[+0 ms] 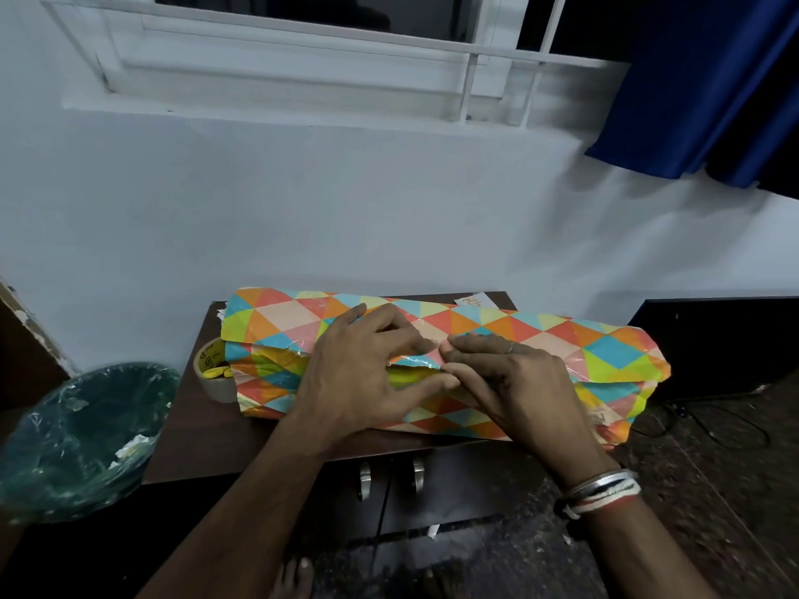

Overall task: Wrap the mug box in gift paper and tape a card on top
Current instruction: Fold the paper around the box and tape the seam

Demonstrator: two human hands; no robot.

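Fingers (391, 328) of the left hand (359, 373) spread apart, straight, pressed flat on the gift paper (605, 339) over the middle of the table (207, 443), thumb stretched along the paper's lower fold. Fingers (475, 341) of the right hand (510, 382) close together, likewise straight and flat on the paper. Tips pointing toward the left hand and almost meeting it at a loose paper edge, clamped on nothing as far as can be told. Ring on one right finger, bangles (601, 495) round the right wrist. Both forearms reaching in over the table's near edge.

Paper bundle lying lengthwise across the table, its right end overhanging the table's right edge and its left end stopping short of the left edge. Bare strip of table along the near edge and at the near left corner. Tape roll (207, 361) at the table's left side, touching the paper, with yellow scissor handles (216, 373) against it. White card (475, 301) at the table's far right corner, partly behind the paper. Lined waste bin (78, 438) on the floor left of the table. Two metal door handles (365, 479) below the table's near edge.

Paper glossy and creased, patterned in orange, red, turquoise, yellow and green triangles, folded loosely into a long roll. Mug box presumably beneath it on the table, hidden from sight.
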